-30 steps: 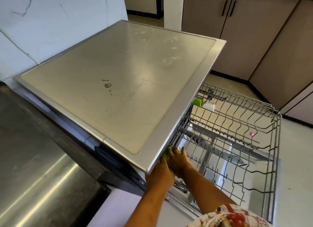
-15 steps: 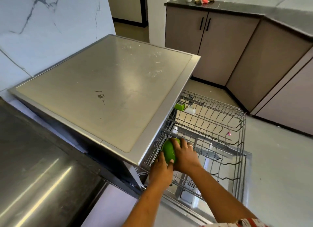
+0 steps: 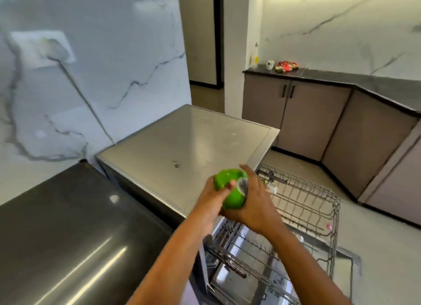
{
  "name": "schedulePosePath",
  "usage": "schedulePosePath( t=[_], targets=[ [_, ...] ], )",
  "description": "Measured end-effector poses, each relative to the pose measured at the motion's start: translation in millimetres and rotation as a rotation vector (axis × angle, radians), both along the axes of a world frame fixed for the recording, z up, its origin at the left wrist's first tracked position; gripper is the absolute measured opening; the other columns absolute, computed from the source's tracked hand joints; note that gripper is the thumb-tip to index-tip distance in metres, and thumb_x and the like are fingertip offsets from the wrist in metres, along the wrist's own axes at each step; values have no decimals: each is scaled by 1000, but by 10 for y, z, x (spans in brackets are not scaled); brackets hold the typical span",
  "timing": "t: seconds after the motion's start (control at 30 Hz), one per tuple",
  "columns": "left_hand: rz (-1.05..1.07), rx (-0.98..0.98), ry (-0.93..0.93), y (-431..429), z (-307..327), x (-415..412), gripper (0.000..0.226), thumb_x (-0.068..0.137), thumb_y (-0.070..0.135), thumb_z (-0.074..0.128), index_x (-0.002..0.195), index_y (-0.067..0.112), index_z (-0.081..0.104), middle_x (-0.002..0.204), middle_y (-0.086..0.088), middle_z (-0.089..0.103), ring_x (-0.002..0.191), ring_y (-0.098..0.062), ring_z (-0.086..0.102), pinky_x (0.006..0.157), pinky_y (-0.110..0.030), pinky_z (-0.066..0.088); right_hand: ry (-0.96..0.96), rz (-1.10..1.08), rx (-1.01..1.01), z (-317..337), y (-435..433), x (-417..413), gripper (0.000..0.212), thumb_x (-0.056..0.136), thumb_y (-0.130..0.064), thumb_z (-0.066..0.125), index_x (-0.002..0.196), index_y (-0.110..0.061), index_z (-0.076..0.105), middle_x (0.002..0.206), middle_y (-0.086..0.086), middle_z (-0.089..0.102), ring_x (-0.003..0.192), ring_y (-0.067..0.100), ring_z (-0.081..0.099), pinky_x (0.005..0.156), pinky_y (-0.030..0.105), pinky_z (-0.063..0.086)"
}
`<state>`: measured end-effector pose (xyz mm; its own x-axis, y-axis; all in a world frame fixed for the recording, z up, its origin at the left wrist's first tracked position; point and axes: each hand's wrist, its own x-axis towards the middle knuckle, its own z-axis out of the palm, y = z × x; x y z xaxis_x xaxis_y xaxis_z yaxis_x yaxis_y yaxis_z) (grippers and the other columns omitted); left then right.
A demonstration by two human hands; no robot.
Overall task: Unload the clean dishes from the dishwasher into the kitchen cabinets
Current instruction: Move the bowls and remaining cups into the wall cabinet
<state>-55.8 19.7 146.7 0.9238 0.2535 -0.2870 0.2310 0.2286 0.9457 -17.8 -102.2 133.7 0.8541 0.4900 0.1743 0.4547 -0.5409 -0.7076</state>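
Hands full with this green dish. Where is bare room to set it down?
The steel dishwasher top, between marble wall and pulled-out rack, is bare. So is the dark counter left of it. The far counter's end is crowded: a cup and red clutter.

Glossy dark countertop near, on my left. White grey-veined marble wall behind it, white wall socket with grey cable running down. Far right, black counter carries small white cup beside red patterned bundle.
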Motion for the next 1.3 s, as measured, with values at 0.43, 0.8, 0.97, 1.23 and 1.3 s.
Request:
schedulePosePath(
  t=[0.43,0.8,0.97,1.23,1.3],
  targets=[
    [531,-280,-580,1051,1888,-695,24,99,14,37,99,8,60,80,-8,72,63,-18,71,48,-26,54,-299,541,550,1873,1251,15,103,55,-53,82,140,-33,29,130,-17,50,119,-1,50,102,30,45],
    [855,95,-855,1866,3452,-1532,24,99,12,38,88,6,58,72,-10,70,62,-18,68,53,-28,57,-617,854,808,3414,2555,-585,82,59,-44,86,129,-32,45,119,-27,47,107,-14,47,89,-1,35],
    [976,605,-768,2293,4157,-1966,17,100,15,39,105,12,54,89,-10,61,65,-21,60,49,-22,54,-769,786,920,4070,3194,-921,76,60,-47,83,126,-25,53,127,-3,51,105,-6,43,87,-6,29],
    [1110,1189,-416,3317,4735,-2433,26,96,6,39,101,12,64,99,-7,65,70,-19,59,61,-26,47,-779,592,851,5072,4068,-1023,79,62,-51,81,129,-27,49,131,2,47,109,14,50,85,22,38],
    [1120,1278,-343,3495,4828,-2377,23,95,7,43,102,11,65,102,-6,65,80,-21,62,64,-25,48,-771,570,782,5255,4318,-963,79,63,-52,80,129,-25,47,130,5,48,111,20,50,86,28,42]
  ],
)
